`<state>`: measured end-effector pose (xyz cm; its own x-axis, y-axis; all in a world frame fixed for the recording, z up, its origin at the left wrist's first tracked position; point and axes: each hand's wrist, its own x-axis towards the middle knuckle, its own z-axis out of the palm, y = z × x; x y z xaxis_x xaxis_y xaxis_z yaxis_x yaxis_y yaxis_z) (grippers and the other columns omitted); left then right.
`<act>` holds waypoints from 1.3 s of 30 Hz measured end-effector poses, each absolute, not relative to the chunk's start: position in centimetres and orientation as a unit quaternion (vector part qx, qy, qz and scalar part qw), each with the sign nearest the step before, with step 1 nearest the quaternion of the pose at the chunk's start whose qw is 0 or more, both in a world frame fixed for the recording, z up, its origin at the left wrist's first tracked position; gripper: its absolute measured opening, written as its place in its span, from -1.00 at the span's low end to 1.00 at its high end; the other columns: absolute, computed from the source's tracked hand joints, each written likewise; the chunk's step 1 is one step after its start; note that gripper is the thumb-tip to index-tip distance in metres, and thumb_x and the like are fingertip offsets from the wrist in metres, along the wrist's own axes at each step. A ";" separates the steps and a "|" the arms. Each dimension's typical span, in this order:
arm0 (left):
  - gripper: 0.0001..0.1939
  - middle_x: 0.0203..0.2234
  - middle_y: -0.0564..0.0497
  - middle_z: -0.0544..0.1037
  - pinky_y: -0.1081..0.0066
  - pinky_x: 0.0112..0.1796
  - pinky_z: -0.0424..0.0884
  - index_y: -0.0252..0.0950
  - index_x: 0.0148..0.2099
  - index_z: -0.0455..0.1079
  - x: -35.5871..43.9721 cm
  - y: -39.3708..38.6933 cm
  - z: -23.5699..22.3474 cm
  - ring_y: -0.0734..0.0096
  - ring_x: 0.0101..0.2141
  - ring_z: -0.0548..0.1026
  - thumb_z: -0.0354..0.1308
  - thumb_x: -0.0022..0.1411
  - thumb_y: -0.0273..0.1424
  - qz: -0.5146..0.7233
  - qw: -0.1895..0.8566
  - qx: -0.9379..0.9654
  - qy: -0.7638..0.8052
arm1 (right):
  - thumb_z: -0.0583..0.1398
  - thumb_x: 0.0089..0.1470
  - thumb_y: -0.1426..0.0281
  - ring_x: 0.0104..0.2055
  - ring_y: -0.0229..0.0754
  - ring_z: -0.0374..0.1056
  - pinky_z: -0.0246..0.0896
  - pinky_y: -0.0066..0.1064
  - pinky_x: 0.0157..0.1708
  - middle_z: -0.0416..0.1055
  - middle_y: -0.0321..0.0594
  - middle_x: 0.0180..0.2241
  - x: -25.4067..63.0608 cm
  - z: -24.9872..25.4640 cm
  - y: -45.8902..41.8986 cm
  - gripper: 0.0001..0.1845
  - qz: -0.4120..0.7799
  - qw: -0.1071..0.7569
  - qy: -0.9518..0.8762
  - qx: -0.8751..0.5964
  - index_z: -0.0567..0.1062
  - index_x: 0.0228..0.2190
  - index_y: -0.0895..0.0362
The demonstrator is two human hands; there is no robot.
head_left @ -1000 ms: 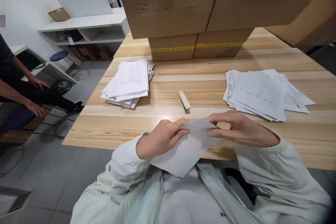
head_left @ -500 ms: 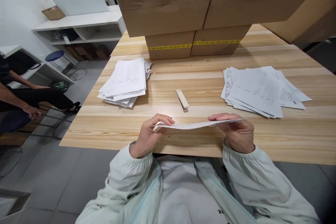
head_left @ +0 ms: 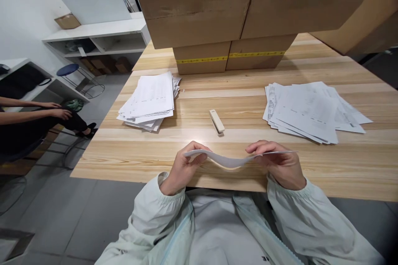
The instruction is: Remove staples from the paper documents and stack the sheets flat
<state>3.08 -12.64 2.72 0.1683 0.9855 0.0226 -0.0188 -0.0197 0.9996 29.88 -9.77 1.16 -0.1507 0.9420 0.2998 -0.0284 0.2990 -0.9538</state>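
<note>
Between my two hands a white sheet of paper (head_left: 228,161) is held nearly edge-on above the table's front edge, sagging in the middle. Whether it is one sheet or more I cannot tell. My left hand (head_left: 186,165) pinches its left end, thumb below and fingers above. At the other end my right hand (head_left: 281,163) grips it the same way. Just beyond the paper lies a cream stapler (head_left: 216,122) on the wooden table. A pile of printed papers (head_left: 152,95) sits to the left, and a looser, fanned pile of papers (head_left: 306,112) to the right.
Cardboard boxes (head_left: 199,4) are stacked at the table's back, the upper ones overhanging toward me. Off to the left, a person's hands (head_left: 60,112) rest on their legs beside the table. A blue stool (head_left: 67,69) and white shelves (head_left: 96,29) stand behind.
The paper now bends downward in the middle, where it was flatter before. My hands have shifted slightly. The seated person's hand has moved up onto the leg.
</note>
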 end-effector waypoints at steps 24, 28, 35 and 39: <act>-0.84 -0.57 0.14 0.35 0.50 -0.49 0.16 -0.31 -0.28 0.36 6.2 -10.6 3.2 0.51 -0.52 0.30 0.18 0.18 -0.31 0.309 0.566 0.582 0.495 | 0.33 -0.06 -0.05 -0.43 -0.17 0.46 0.31 -0.42 -0.48 0.58 -0.11 -0.38 30.8 4.3 -7.0 -0.41 0.706 0.147 -0.535 -0.439 0.59 -0.25 0.23; -0.44 -0.48 0.14 0.48 0.46 -0.39 0.34 -0.22 0.07 0.16 6.8 -12.2 2.3 0.47 -0.48 0.44 0.31 0.10 -0.26 0.435 0.629 0.402 0.504 | 0.37 -0.20 -0.10 -0.47 -0.19 0.43 0.30 -0.38 -0.45 0.55 -0.18 -0.48 30.8 2.1 -8.0 -0.41 0.691 0.229 -0.451 -0.517 0.52 -0.40 0.19; -0.57 -0.41 0.10 0.44 0.51 -0.36 0.35 -0.28 -0.14 0.27 8.8 -14.7 2.0 0.55 -0.42 0.41 0.37 0.04 -0.23 0.397 0.722 0.325 0.465 | 0.38 -0.30 -0.16 -0.49 -0.20 0.41 0.29 -0.38 -0.49 0.53 -0.25 -0.50 32.5 0.4 -8.0 -0.36 0.638 0.286 -0.424 -0.576 0.47 -0.42 0.13; -0.49 -0.40 0.09 0.42 0.45 -0.42 0.38 -0.29 0.01 0.36 9.2 -13.9 2.5 0.50 -0.44 0.42 0.35 0.03 -0.25 0.314 0.768 0.290 0.477 | 0.37 -0.31 -0.16 -0.45 -0.17 0.43 0.34 -0.34 -0.45 0.54 -0.24 -0.47 32.5 0.4 -7.3 -0.37 0.626 0.291 -0.435 -0.578 0.47 -0.41 0.10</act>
<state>9.23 -13.86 2.50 0.3477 0.7594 -0.5500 -0.2065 0.6342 0.7451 32.51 -7.35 0.45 -0.1630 0.8674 -0.4702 0.1390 -0.4516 -0.8813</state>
